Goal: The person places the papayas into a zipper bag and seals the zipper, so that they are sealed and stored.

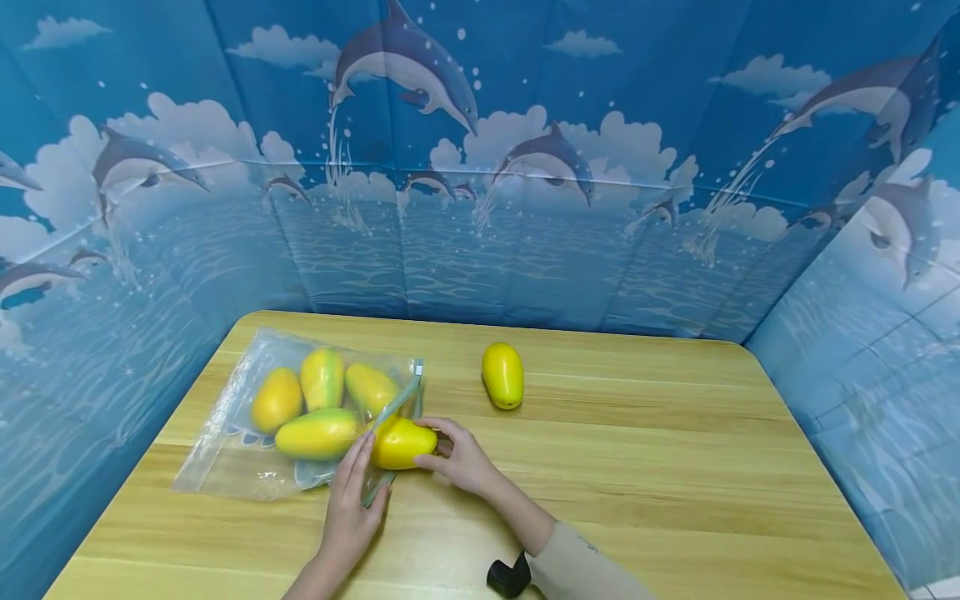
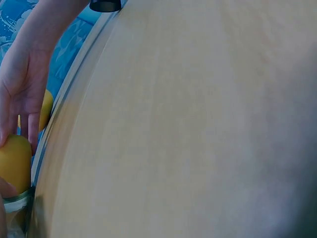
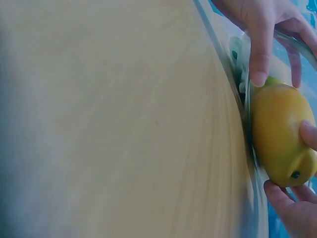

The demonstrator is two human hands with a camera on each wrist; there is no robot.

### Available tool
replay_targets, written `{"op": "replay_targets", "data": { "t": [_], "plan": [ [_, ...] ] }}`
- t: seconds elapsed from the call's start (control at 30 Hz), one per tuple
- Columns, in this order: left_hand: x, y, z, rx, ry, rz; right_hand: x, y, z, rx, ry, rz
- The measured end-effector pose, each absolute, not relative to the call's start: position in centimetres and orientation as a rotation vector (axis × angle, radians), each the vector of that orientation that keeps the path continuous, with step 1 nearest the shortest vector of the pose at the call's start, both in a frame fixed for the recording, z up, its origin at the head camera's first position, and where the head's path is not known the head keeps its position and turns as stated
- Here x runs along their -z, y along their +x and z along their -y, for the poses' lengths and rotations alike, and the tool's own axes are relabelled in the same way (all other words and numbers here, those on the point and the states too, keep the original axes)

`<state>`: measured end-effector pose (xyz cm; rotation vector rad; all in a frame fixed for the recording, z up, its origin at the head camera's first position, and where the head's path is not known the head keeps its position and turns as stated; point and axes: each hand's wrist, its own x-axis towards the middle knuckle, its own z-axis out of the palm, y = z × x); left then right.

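A clear zip bag (image 1: pixel 225 467) lies on the left of the table with several yellow-green mangoes (image 1: pixel 318 434) inside. My left hand (image 1: pixel 352 508) holds the bag's mouth at the zip strip, thumb and fingers spread apart along it. At that mouth, my right hand (image 1: pixel 465 458) grips a yellow mango (image 1: pixel 405 444) by its outer end, with the other end inside the opening. The right wrist view shows this mango (image 3: pixel 280 129) with right fingers (image 3: pixel 282 203) round its stem end and the left thumb (image 3: pixel 260 59) near its far end.
One more yellow mango (image 1: pixel 502 376) lies on the wooden table (image 1: pixel 637 450), behind and to the right of the hands. A black wrist strap (image 1: pixel 508 577) shows by the right sleeve. Blue dolphin-print curtains (image 1: pixel 525 250) stand along the table's back and sides.
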<state>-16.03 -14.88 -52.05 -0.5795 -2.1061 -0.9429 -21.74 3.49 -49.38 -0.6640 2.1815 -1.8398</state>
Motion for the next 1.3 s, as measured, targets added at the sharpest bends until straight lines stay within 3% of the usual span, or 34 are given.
{"op": "replay_targets", "data": {
  "t": [0.5,0.73,1.17,1.3],
  "plan": [
    [51.9,-16.2,15.0,0.926,-0.62,2.089,49.3,-22.6,-0.9,1.758,-0.654,-2.232],
    [52.0,-16.1,15.1,0.935,-0.606,2.12,46.0,-21.6,-0.5,1.687,-0.7,-2.239],
    [51.6,-16.3,15.0,0.912,-0.605,2.088,45.7,-21.9,0.1,1.617,-0.755,-2.204],
    [51.5,-16.4,15.1,0.916,-0.613,2.084,47.5,-22.7,0.6,1.63,-0.768,-2.189]
  ]
}}
